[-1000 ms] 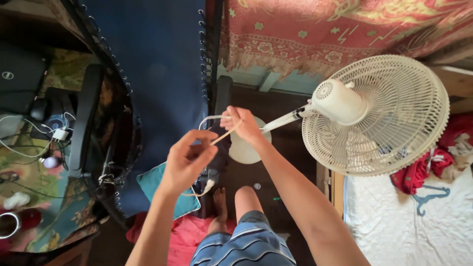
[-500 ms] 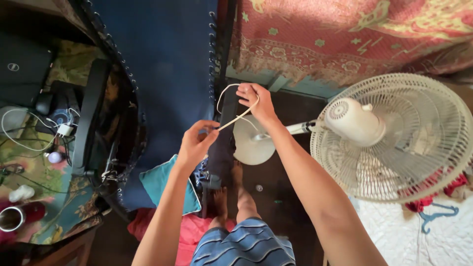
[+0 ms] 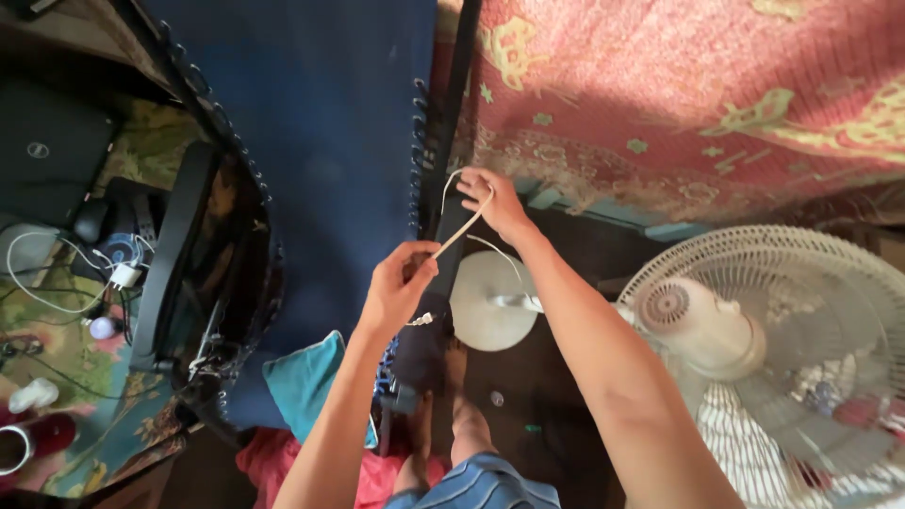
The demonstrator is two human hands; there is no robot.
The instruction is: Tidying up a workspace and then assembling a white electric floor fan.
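Overhead, a thin white cord (image 3: 462,229) is pinched taut between the left hand (image 3: 398,287) and the raised right hand (image 3: 492,203), so its slack loop is kept clear.

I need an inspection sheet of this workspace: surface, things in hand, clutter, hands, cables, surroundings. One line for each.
Surface: dark floor, seen past the person's legs; a patterned cloth covers the desk at left.
Things in hand: pale cord, stretched taut between both hands, with a loop at the upper end.
Clutter: teal cushion and pink cloth on the floor.
Hands: left hand pinches the cord's lower end; right hand grips the looped upper end.
Cables: white cable and charger on the desk.
Surroundings: white standing fan at right with round base; dark blue curtain; red patterned fabric; laptop.
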